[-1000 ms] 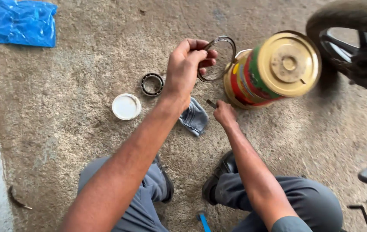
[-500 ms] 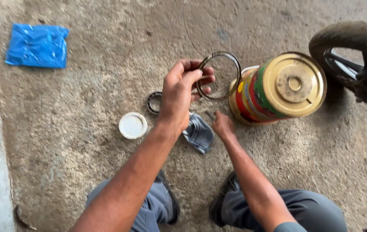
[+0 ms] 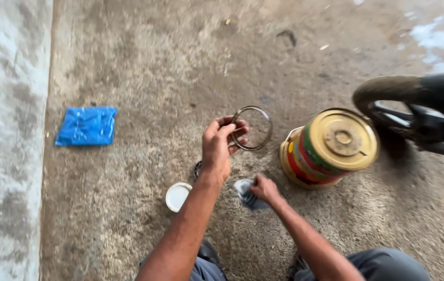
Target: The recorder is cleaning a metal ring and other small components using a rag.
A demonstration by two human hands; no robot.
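Note:
My left hand [image 3: 220, 145] holds a thin metal ring [image 3: 253, 128] by its left side, raised above the concrete floor. My right hand [image 3: 264, 189] is down on the floor, closed on a small blue-grey rag [image 3: 244, 194]. A black bearing [image 3: 197, 169] lies on the floor, mostly hidden behind my left wrist. A white round lid [image 3: 177, 196] sits just left of my left forearm. A colourful tin can [image 3: 329, 147] with a gold lid stands to the right of the ring.
A motorcycle wheel [image 3: 412, 99] and frame fill the right edge. A blue plastic bag [image 3: 87, 126] lies at the left, beside a pale concrete strip [image 3: 6, 140]. My knees in grey trousers [image 3: 388, 264] are at the bottom.
The view has pulled back and tilted up. My right hand moved left from a small object by the can onto the rag and gripped it. My left hand still holds the ring.

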